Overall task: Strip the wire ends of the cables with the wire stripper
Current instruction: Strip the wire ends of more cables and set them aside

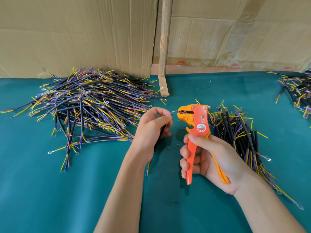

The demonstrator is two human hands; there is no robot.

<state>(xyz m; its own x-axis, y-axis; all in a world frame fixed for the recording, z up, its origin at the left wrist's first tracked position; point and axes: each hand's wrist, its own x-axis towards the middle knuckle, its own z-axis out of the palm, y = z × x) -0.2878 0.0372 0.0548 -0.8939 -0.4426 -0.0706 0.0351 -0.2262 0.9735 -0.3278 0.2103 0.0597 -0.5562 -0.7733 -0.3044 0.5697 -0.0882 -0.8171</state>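
My right hand [210,158] grips the handles of an orange and yellow wire stripper [195,120], its jaws pointing left. My left hand [151,128] pinches a black cable [149,163] near its top; the cable hangs down behind my wrist. Its thin coloured wire ends [173,113] sit just left of the stripper's jaws, showing bare copper at the tips. A large heap of black cables with yellow, blue and brown wires [87,105] lies to the left. A second bundle [239,137] lies right of the stripper, behind my right hand.
The work surface is a teal cloth [67,190]. Cardboard sheets [75,34] and a wooden post [164,47] stand along the back. Another cable pile [297,95] lies at the far right edge. Small bits of stripped insulation [175,201] dot the cloth near my arms.
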